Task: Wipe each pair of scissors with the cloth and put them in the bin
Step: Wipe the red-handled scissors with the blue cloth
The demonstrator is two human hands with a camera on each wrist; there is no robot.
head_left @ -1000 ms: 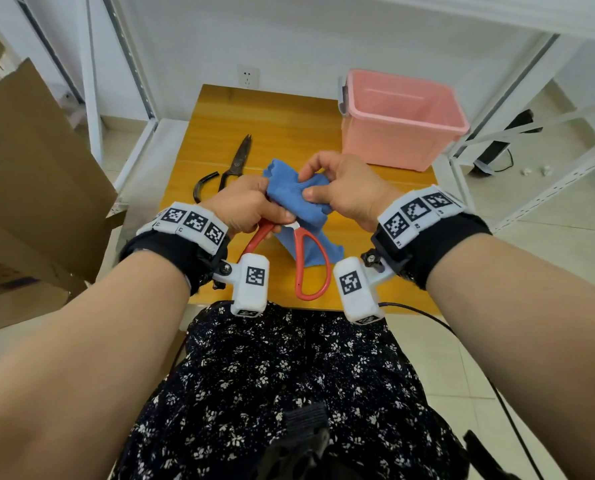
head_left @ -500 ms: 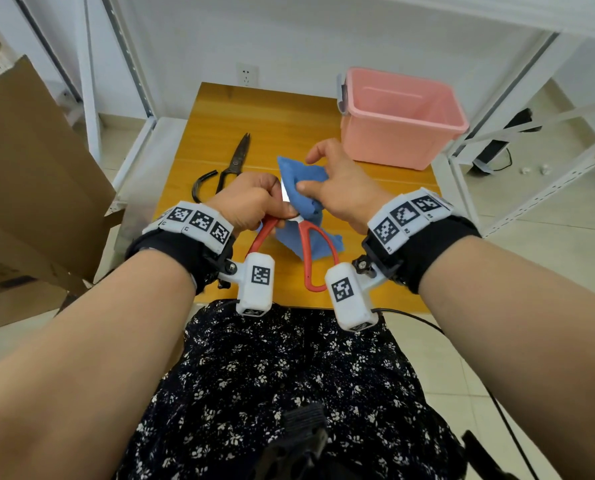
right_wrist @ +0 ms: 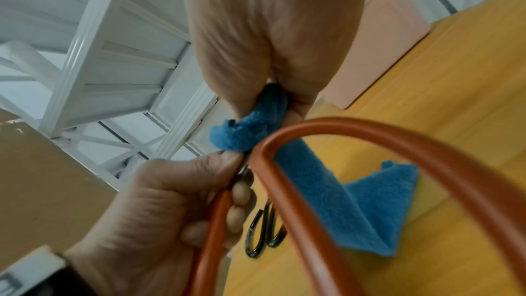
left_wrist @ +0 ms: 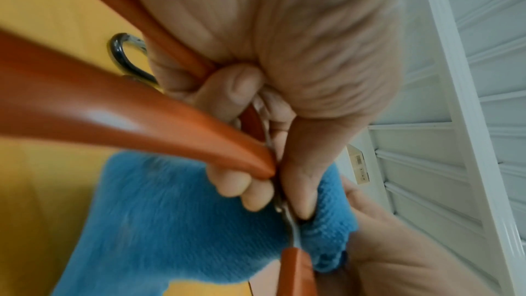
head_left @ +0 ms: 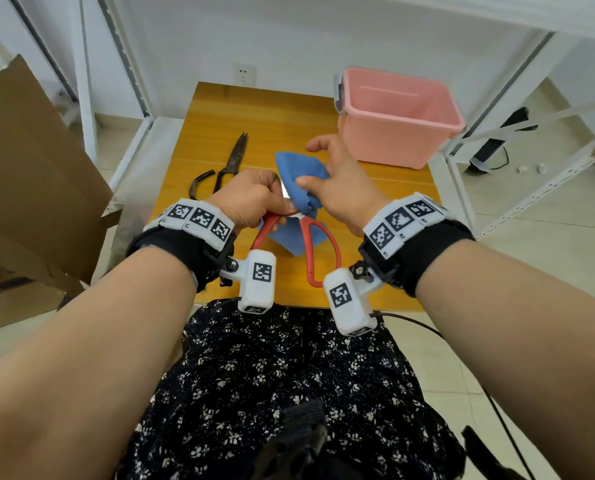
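Left grip [head_left: 254, 199] curled tight round one red handle of the scissors [head_left: 318, 247], near the pivot; right grip [head_left: 337, 181] pinches the cloth [head_left: 301, 181] folded over the blade, index finger lifted. Red pair held just above the desk [head_left: 220, 109], loops toward the person.

Risks: blade edge sits under thin cloth, so a hard pull could cut cloth or fingers; only one handle is held, so the pair could swing open; cloth tail hangs through the loops and could snag.

Bin [head_left: 398, 116] at far right of desk: nothing visible inside. Black scissors [head_left: 226, 168] lie unwiped left of the hands.
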